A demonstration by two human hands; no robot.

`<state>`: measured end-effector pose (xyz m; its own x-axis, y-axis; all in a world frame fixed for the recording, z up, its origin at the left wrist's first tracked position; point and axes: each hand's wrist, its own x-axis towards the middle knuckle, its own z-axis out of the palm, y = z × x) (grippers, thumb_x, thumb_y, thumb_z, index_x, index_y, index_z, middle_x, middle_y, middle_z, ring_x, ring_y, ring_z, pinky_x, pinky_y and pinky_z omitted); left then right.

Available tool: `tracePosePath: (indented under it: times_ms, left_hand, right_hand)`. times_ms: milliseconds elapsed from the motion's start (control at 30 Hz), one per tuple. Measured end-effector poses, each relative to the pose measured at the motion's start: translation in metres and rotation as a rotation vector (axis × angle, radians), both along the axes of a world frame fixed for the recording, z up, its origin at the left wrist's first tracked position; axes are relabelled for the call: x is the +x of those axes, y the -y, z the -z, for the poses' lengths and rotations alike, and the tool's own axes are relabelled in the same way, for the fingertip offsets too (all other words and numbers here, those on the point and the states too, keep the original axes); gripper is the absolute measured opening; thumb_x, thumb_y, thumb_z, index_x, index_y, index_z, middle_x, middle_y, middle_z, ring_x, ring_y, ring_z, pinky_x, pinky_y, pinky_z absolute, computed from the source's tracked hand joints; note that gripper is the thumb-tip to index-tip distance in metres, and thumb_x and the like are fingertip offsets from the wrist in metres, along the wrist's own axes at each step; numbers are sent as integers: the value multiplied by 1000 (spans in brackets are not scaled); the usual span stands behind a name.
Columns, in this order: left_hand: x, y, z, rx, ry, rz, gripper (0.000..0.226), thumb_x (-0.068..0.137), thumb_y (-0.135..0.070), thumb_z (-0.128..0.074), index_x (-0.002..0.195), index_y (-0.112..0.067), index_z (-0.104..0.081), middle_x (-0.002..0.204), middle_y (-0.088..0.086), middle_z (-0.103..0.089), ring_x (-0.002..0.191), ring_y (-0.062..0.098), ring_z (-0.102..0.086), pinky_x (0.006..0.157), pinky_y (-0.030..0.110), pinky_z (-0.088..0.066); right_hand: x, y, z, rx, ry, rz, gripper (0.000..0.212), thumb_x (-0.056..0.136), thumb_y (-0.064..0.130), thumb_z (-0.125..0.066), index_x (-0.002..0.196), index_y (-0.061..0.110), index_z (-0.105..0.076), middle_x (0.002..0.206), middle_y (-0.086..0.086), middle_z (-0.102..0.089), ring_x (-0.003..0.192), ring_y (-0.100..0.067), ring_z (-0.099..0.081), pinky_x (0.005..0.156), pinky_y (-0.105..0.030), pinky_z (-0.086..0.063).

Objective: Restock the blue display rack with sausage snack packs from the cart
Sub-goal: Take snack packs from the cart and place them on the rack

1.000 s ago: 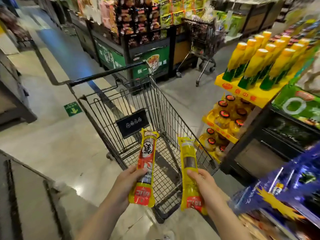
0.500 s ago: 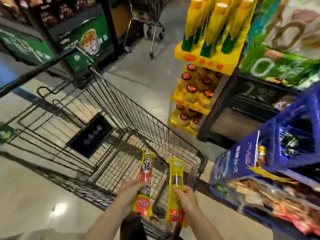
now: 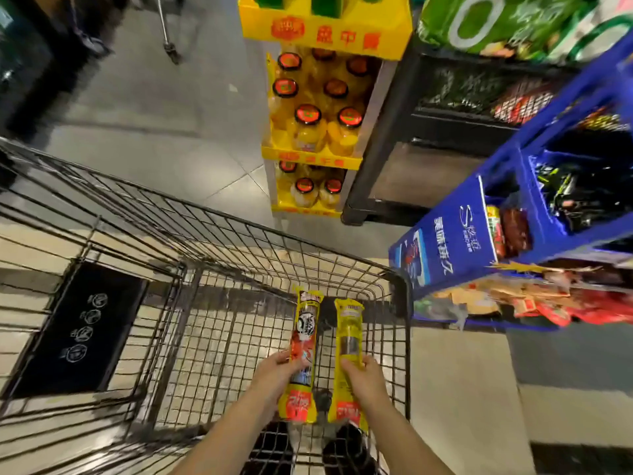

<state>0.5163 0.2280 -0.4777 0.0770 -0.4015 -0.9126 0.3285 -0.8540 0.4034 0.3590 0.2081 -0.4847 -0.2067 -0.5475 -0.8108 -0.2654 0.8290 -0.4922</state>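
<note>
My left hand (image 3: 274,375) grips a long yellow and red sausage snack pack (image 3: 303,344) with a dark printed label. My right hand (image 3: 364,380) grips a second sausage pack (image 3: 347,334), plain yellow with a red foot. Both packs stand upright side by side over the near end of the black wire cart (image 3: 205,234), whose basket shows only bare mesh. The blue display rack (image 3: 455,245) stands to the right of the cart, with mixed snack packs in its tiers.
A yellow stand (image 3: 325,29) of jars with red lids rises beyond the cart. Beside it is a black shelf unit (image 3: 387,132) under green packs. Dark shoes (image 3: 349,450) show under my hands. Grey tiled floor lies at the upper left.
The view has tipped further down and to the right, so the cart and blue rack look nearer. The two packs have come closer together, still held upright in my hands.
</note>
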Motion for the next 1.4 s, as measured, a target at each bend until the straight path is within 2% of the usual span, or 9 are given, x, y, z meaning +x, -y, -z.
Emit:
tracePosePath:
  times_ms: [100, 200, 300, 433, 667, 800, 1100, 1267, 1400]
  left_hand:
    - [-4, 12, 38, 38, 32, 30, 33, 76, -5, -74, 106, -2, -61, 93, 16, -69, 85, 31, -66, 76, 43, -56]
    - [-12, 26, 70, 32, 61, 87, 28, 78, -8, -73, 102, -6, -61, 90, 10, -67, 77, 20, -63, 61, 25, -53]
    - [-21, 41, 101, 56, 53, 72, 39, 74, -9, -77, 109, -9, -58, 103, 12, -65, 91, 25, -62, 81, 33, -50]
    - [-34, 49, 134, 70, 105, 132, 28, 73, -4, -77, 95, -9, -59, 111, 15, -66, 99, 26, -61, 93, 37, -46]
    - [-45, 43, 161, 54, 150, 260, 39, 81, -11, -71, 117, -11, -53, 118, 4, -59, 106, 22, -57, 90, 29, -44]
    - [-46, 43, 166, 38, 149, 244, 23, 82, -1, -67, 96, -14, -54, 114, 11, -61, 97, 19, -55, 78, 24, -46]
    - [-47, 33, 177, -49, 270, 406, 34, 93, -7, -52, 127, -16, -53, 120, 6, -58, 101, 18, -55, 72, 9, -45]
    - [-52, 33, 173, -21, 253, 355, 35, 81, -5, -69, 105, -12, -46, 89, 0, -54, 84, 15, -52, 55, 8, -40]
    - [-53, 36, 171, 7, 339, 481, 38, 78, -18, -74, 101, -17, -43, 91, -3, -53, 83, 13, -50, 66, 17, -37]
  right_hand:
    - [-1, 9, 27, 21, -45, 13, 6, 89, 15, -61, 88, 18, -55, 83, -4, -63, 80, -26, -62, 79, -40, -54]
    - [-4, 20, 55, 20, -110, 8, 14, 88, 16, -62, 101, 10, -58, 84, -4, -63, 77, -22, -61, 71, -32, -51]
    - [-6, 30, 83, 30, -221, -37, 6, 88, 12, -59, 93, 14, -57, 73, 1, -58, 62, -12, -53, 51, -23, -39]
    - [-2, 34, 113, 39, -256, 47, 8, 86, 8, -56, 91, 15, -58, 69, -3, -62, 57, -20, -56, 52, -25, -42]
    - [11, 15, 139, -60, -403, 49, 11, 90, 23, -58, 99, 16, -60, 89, -4, -64, 75, -24, -60, 64, -28, -45]
    - [11, 10, 140, -48, -482, 51, 13, 93, 22, -53, 103, 18, -57, 91, -4, -63, 77, -25, -60, 59, -27, -41]
    - [10, 14, 147, 19, -543, 40, 20, 89, 32, -61, 102, 18, -56, 95, -6, -67, 80, -24, -59, 60, -28, -40]
    - [5, 16, 144, 42, -516, -8, 19, 89, 34, -62, 100, 20, -57, 96, -5, -66, 80, -23, -58, 60, -28, -39]
    - [3, 14, 144, 33, -519, -30, 18, 89, 37, -62, 93, 22, -54, 94, -3, -67, 76, -21, -57, 56, -27, -34]
